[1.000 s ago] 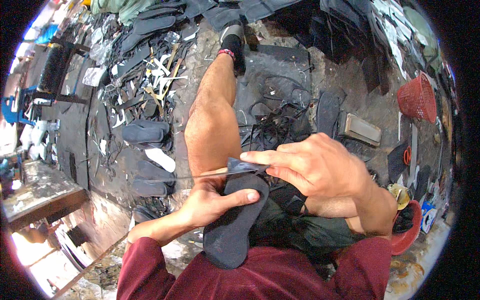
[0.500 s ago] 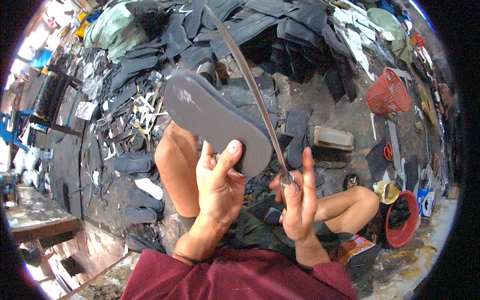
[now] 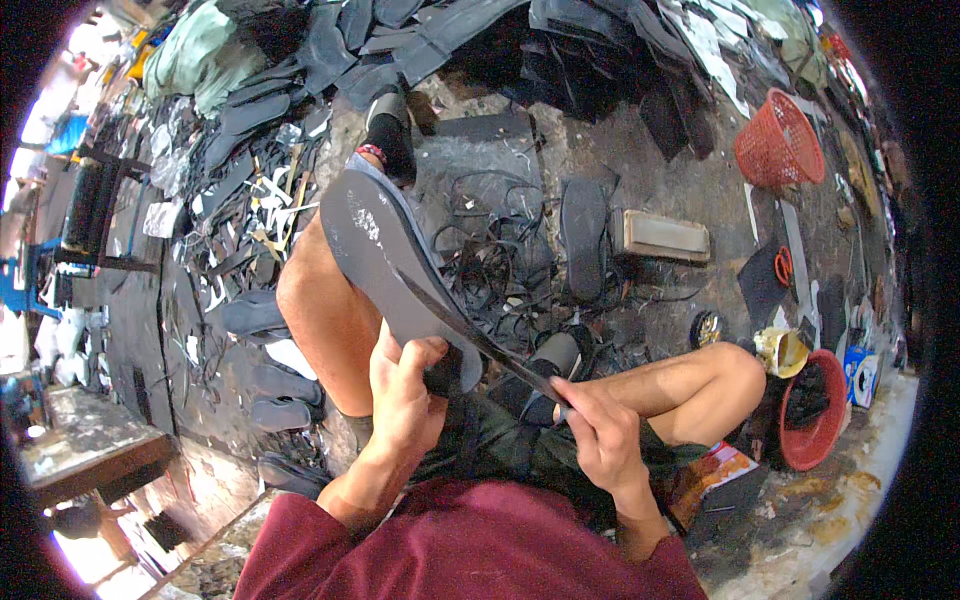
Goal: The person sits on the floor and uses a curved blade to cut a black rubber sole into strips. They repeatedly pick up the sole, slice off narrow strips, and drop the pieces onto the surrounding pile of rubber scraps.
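My left hand (image 3: 405, 395) grips a thick grey sandal sole (image 3: 375, 255) by its near end, fingers wrapped round it and the thumb near its edge. The sole is tilted, its far end up and to the left, with a pale scuffed patch on its face. In my right hand (image 3: 605, 435), closed on the handle end, is a long thin knife (image 3: 505, 360). Its blade runs up and left along the sole's right edge and seems to touch it; the exact contact is hard to make out.
Dark cut soles (image 3: 610, 40) are heaped at the back. A pale rectangular block (image 3: 665, 235) lies beside a dark sole (image 3: 583, 240). To the right are a red basket (image 3: 778, 140), red-handled scissors (image 3: 783, 266), a yellowish can (image 3: 780, 352) and a red tub (image 3: 812, 410). Strip offcuts (image 3: 265, 205) litter the left floor.
The knife has swung down from upright to lie along the sole's edge. The sole has turned steeper and moved slightly lower and left. My right hand's raised fingers have closed on the handle.
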Available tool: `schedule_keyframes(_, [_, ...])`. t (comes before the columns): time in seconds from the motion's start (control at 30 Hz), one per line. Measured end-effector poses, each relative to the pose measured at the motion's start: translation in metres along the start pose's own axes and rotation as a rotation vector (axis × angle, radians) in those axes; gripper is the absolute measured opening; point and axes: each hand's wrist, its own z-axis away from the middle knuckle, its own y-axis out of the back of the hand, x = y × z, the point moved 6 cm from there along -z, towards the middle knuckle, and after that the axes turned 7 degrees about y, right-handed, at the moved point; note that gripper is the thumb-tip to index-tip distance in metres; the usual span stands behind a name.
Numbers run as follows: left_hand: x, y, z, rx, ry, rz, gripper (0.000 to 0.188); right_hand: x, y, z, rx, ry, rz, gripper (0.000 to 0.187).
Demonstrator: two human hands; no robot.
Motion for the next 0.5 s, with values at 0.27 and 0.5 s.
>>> schedule_keyframes(0.27, [-0.010, 0.012, 0.000, -0.055, 0.011, 0.003, 0.050, 0.000, -0.080, -0.099, 0.225, 0.071, -0.011, 0.041])
schedule_keyframes(0.5, [-0.012, 0.035, 0.002, -0.087, -0.003, -0.196, 0.065, -0.012, -0.079, -0.175, 0.089, 0.148, -0.103, 0.048])
